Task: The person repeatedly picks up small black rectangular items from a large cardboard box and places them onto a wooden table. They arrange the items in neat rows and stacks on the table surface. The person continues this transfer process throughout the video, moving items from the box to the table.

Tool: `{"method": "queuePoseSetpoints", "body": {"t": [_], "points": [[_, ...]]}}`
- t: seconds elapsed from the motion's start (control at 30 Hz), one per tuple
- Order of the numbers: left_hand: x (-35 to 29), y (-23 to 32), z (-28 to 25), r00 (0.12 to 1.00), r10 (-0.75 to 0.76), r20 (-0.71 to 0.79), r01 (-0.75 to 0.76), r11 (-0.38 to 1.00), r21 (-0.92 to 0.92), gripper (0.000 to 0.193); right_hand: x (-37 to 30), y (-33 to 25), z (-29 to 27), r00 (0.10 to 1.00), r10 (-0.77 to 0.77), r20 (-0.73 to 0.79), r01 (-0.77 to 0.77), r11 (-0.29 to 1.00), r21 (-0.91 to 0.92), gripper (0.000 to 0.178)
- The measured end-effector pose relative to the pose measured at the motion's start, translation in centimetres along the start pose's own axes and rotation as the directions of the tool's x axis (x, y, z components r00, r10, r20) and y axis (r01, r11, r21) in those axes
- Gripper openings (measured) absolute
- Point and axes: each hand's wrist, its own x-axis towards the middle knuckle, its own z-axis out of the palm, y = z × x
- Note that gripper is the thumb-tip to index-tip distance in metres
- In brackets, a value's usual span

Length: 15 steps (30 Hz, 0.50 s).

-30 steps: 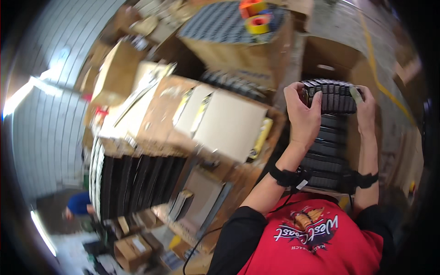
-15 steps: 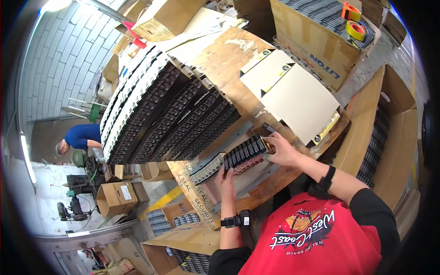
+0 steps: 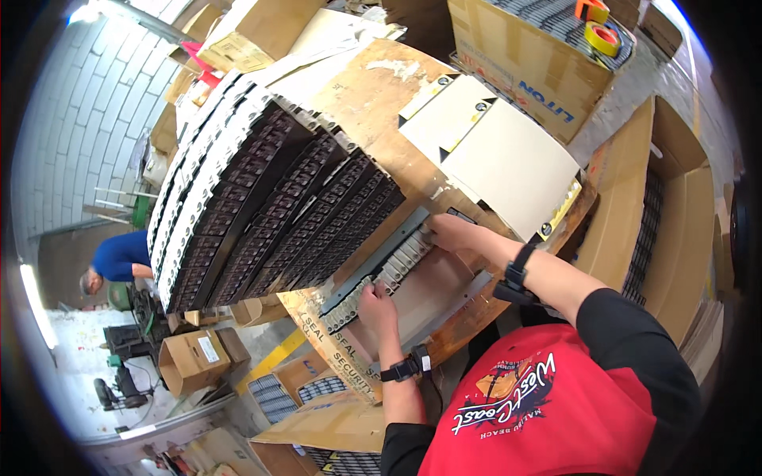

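A row of small black-and-white moulded parts lies along a flat metal strip on the wooden table, its pale faces turned up. At the row's right end my right hand grips it with closed fingers. My left hand is closed on the row near its middle, with the thumb on top. More pale parts of the same kind continue the line to the left of my left hand. Nearer to me is a smooth brownish board, bordered by a second metal strip.
A tall stack of black-and-white part rows stands left of my hands. Flat cream cardboard sheets lie to the right. Open cartons of dark parts stand around the table. Tape rolls rest on one carton. Another person bends over at far left.
Both hands have moved the row away from me to the far metal strip. Its black sides showed before; now the pale faces are up. The view has shifted slightly.
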Motion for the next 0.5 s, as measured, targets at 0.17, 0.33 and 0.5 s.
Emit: {"method": "queuePoseSetpoints", "body": {"t": [0.17,0.33,0.5], "points": [[2.3,1.5,0.5,0.992,0.07,0.102,-0.094,0.963,0.254,0.026,1.0,1.9,1.5,0.99,0.095,-0.104,-0.106,0.989,-0.108,0.016],[3.8,-6.0,2.7,0.934,0.356,-0.025,-0.339,0.908,0.247,0.025,-8.3,-2.5,-4.7,0.989,0.138,-0.06,-0.132,0.986,0.099,0.023],[-0.4,11.4,-3.2,0.937,0.266,0.228,-0.103,0.831,-0.547,0.021,-24.2,2.5,-16.2,0.981,-0.131,-0.145,0.137,0.99,0.039,0.028]]}}
